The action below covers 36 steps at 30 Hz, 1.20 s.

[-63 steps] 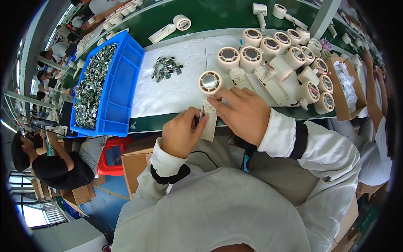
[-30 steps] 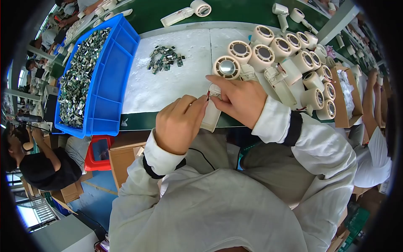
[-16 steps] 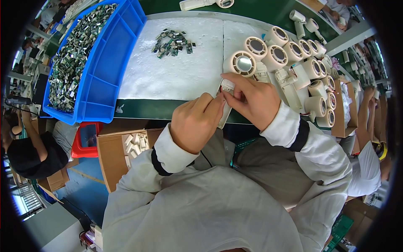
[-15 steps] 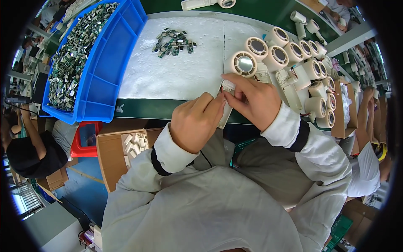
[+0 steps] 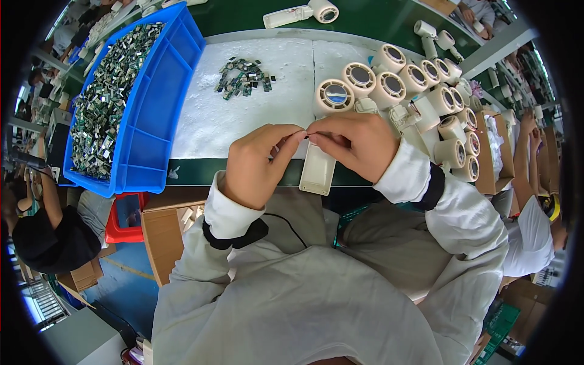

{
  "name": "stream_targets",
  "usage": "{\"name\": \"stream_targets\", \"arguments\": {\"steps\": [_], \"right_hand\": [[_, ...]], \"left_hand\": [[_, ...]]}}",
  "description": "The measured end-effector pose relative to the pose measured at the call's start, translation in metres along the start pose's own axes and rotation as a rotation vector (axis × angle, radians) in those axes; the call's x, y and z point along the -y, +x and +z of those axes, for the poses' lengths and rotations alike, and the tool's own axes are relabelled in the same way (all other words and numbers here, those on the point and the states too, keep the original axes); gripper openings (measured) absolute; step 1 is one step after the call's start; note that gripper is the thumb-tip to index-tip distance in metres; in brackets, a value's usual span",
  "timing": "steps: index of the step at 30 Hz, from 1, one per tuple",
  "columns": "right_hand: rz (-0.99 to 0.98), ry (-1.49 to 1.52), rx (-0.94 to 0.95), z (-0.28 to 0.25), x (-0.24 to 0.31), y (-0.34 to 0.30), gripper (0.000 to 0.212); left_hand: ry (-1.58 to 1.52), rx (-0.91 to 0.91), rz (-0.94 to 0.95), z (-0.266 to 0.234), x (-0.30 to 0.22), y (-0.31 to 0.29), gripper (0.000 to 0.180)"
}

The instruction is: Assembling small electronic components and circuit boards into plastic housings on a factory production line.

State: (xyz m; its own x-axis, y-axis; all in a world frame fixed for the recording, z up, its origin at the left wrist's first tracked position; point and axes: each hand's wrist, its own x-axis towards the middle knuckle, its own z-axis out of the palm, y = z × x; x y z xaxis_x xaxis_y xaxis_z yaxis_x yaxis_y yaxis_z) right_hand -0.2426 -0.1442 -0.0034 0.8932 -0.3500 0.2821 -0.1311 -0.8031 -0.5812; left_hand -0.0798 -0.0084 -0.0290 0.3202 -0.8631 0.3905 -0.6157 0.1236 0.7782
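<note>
My left hand (image 5: 258,161) and my right hand (image 5: 362,143) meet fingertip to fingertip above the near edge of the table. Both are closed in a pinch, and a tiny dark bit shows where the tips meet, too small to name. Just under them is a cream plastic handle shell (image 5: 317,172), its lower end sticking out over the table edge. The fingers hide its upper end, so I cannot tell whether the right hand also touches it. Beyond the right hand stand cream round fan heads (image 5: 334,96) with handles attached to some.
A blue bin (image 5: 152,109) full of small green circuit boards stands at left. A loose pile of circuit boards (image 5: 246,78) lies on the white mat (image 5: 201,125). One more fan (image 5: 295,15) lies at the back. Cardboard boxes (image 5: 164,243) flank me; other people work at both sides.
My left hand has turned, its fingers now stretched into a pinch against the right fingertips. More of the handle shell shows below the hands. The whole view has shifted slightly.
</note>
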Motion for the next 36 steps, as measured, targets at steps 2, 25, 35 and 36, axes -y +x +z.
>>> {"name": "stream_targets", "arguments": {"steps": [2,25,35,36], "right_hand": [[0.028,0.008,-0.011,0.002,-0.001,0.0,0.013],[0.106,-0.092,0.028,0.004,-0.004,-0.003,0.014],[0.052,-0.032,0.024,0.003,-0.01,0.001,0.015],[0.054,-0.02,0.017,0.002,-0.01,0.001,0.016]], "left_hand": [[-0.021,0.019,0.007,0.0,0.001,0.003,0.012],[-0.096,0.189,-0.268,0.005,-0.003,0.001,0.017],[0.172,0.084,0.006,0.005,-0.004,-0.004,0.01],[0.186,0.109,0.01,-0.002,-0.005,0.001,0.01]]}}
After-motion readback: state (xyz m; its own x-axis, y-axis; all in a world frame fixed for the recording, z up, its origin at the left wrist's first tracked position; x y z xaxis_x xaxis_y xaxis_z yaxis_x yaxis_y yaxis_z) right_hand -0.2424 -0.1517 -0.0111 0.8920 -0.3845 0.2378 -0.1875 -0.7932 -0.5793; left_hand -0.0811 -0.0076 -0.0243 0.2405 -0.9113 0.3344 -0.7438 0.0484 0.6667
